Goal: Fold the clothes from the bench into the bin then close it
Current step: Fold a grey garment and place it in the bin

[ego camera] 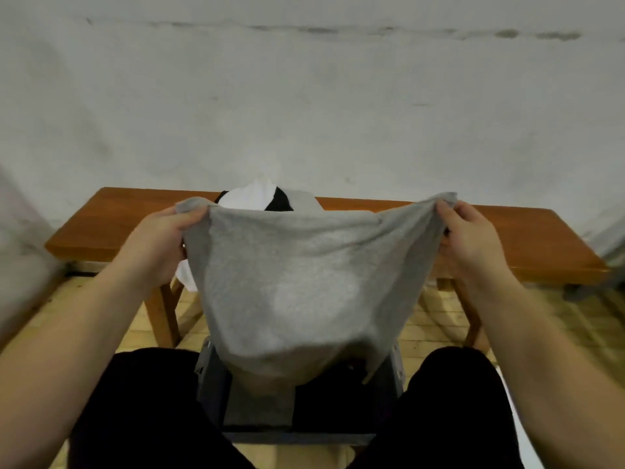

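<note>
grey garment (297, 275) held up and spread wide across the middle of the frame, top edge stretched between two hands, lower part hanging down in a loose taper toward the lower centre. left hand (159, 245) at centre left, fingers (189, 220) curled over the garment's upper left corner, thumb side pinching the cloth — a firm grip, nothing else held. right hand (473, 238) at centre right, fingers (448, 211) curled round the upper right corner, cloth bunched in the grip. bare forearms reaching in from the lower left and lower right corners.

grey bin (216, 384) on the floor at lower centre, between two dark-clad knees, top open; garment's lower hem hanging just above or into its opening, contact hard to tell. something tan and something dark inside the bin, partly hidden by the cloth.

wooden worktop (507, 231) stretching across the middle of the frame behind the garment, reddish-brown, on wooden legs. pile of clothes (260, 198) on the worktop at upper centre, just above the garment's top edge — white and black pieces showing, a strip of grey at the right. more white cloth (184, 275) peeking out beside the left hand, hanging over the worktop's front edge.

pale wall filling the upper half of the frame; light wood-patterned floor (436, 319) under the worktop.
</note>
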The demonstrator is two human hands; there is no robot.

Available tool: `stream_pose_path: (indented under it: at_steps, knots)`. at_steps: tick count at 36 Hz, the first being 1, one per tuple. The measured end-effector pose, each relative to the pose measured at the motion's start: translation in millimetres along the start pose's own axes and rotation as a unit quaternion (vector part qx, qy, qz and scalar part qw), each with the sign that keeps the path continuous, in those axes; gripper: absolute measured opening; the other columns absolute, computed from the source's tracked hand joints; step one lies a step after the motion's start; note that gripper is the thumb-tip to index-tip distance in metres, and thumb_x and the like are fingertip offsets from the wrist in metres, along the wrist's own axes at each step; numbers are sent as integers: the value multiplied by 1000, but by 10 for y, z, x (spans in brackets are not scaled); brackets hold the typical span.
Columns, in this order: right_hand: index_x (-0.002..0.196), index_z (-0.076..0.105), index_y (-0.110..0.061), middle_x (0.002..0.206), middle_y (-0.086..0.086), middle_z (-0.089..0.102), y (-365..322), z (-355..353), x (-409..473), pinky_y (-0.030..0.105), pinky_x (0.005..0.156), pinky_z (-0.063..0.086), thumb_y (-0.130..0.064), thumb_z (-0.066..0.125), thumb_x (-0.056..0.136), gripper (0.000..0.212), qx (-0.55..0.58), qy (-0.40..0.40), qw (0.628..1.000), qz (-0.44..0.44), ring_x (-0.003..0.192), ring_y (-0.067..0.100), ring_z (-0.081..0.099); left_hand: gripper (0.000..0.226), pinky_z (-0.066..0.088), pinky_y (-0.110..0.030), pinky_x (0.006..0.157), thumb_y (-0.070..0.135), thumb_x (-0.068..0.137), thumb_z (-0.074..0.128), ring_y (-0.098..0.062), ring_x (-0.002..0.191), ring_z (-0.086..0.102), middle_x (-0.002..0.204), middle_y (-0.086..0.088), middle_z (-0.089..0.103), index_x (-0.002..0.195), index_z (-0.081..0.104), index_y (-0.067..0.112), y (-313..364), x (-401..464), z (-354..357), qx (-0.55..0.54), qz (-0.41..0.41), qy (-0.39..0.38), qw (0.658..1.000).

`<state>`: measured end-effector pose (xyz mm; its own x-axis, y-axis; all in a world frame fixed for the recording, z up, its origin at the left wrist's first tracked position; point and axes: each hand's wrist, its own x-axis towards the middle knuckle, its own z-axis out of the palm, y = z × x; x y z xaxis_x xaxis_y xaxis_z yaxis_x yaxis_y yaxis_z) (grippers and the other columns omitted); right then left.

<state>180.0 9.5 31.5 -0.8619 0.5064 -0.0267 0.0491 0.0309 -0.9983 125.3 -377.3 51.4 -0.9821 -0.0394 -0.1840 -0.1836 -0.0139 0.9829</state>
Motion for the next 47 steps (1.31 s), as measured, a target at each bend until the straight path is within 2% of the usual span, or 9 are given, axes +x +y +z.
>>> stream_pose_path:
  at_steps: [6, 10, 14, 21, 26, 30, 38, 41, 47]
  knots:
    - [114, 61, -30, 110, -8, 63, -22, -186, 173, 52, 93, 54, -43, 51, 100, 22, -114, -2, 993, -3, 108, 24, 60, 36, 50, -44, 97, 45, 82, 71, -23, 106, 68, 107, 0, 75, 108, 71, 20, 127, 105, -289, 135, 7, -16, 991]
    - [113, 62, -22, 105, -5, 63, -122, -226, 264, 53, 89, 55, -38, 50, 101, 23, -155, 6, 988, -23, 103, 27, 61, 23, 53, -44, 93, 38, 90, 67, -26, 100, 68, 102, -3, 73, 104, 71, 20, 214, 158, -340, 221, 43, 32, 974]
    - [119, 61, -14, 106, -1, 62, -103, -224, 361, 48, 87, 55, -38, 53, 100, 32, -202, 0, 979, -20, 100, 25, 59, 30, 52, -50, 95, 31, 88, 70, -32, 103, 65, 110, -11, 68, 113, 67, 14, 233, 290, -380, 220, 26, 77, 972]
    - [125, 56, -12, 121, 10, 55, 76, -255, 467, 35, 76, 53, -22, 54, 101, 26, -29, -49, 991, 120, 106, 25, 56, 31, 50, -39, 80, 19, 96, 59, -27, 102, 63, 116, -12, 63, 120, 57, 1, 87, 398, -441, 43, -118, 72, 990]
    - [114, 64, -12, 121, 12, 62, 59, -370, 519, 33, 80, 53, -14, 47, 104, 20, 11, -66, 992, 108, 111, 26, 61, 18, 51, -38, 75, 11, 99, 54, -25, 89, 60, 103, -9, 57, 114, 62, 15, 142, 387, -463, 76, -40, 64, 994]
    - [116, 63, -14, 125, 10, 59, 12, -407, 542, 34, 90, 50, -15, 55, 100, 19, -37, -79, 994, 69, 119, 27, 56, 19, 54, -39, 82, 11, 100, 52, -26, 101, 63, 110, -9, 62, 100, 70, 20, 208, 371, -458, 172, -4, 15, 985]
    - [131, 58, -17, 121, 0, 56, -92, -349, 407, 32, 91, 43, -20, 58, 98, 33, -328, -49, 938, -103, 111, 18, 51, 15, 47, -41, 100, 24, 92, 65, -19, 108, 58, 111, 1, 65, 106, 69, 24, 187, 383, -431, 350, 56, -88, 931]
    - [131, 58, -16, 122, 0, 58, -87, -369, 414, 35, 93, 44, -24, 56, 99, 32, -380, -35, 917, -117, 112, 20, 52, 21, 42, -31, 86, 31, 88, 70, -9, 96, 55, 106, 10, 61, 108, 61, 33, 112, 402, -376, 467, 96, -80, 875]
    - [116, 63, -16, 103, -1, 59, -94, -456, 466, 32, 78, 42, -28, 54, 100, 22, -417, -6, 901, -119, 96, 19, 53, 22, 39, -30, 71, 22, 100, 51, -11, 81, 48, 94, 0, 55, 84, 58, 36, 145, 403, -278, 588, 182, -51, 787]
